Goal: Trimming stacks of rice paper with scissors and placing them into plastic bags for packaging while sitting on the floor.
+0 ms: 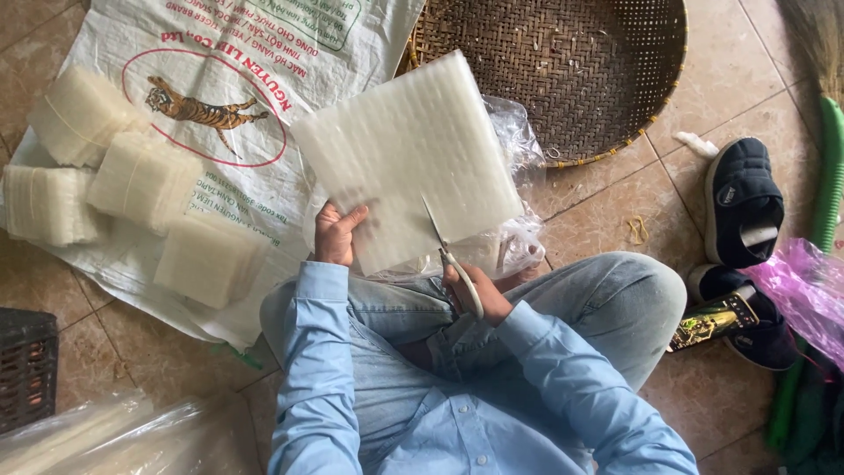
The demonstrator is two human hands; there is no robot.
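My left hand (pixel 337 232) grips the lower left corner of a thick square stack of translucent white sheets (pixel 404 149), held up over my lap. My right hand (pixel 475 293) holds white-handled scissors (pixel 450 255); their blades are cutting into the stack's bottom edge near its middle. Under the stack lies a crumpled clear plastic bag (pixel 514 237). I sit on the floor in jeans and a light blue shirt.
Several smaller cut stacks (pixel 145 180) lie on a white woven sack (pixel 264 53) to the left. A round woven bamboo tray (pixel 571 70) sits ahead. Dark shoes (pixel 743 202), a pink bag (pixel 809 290) and a green broom handle (pixel 828 167) are right; a black crate (pixel 25 361) left.
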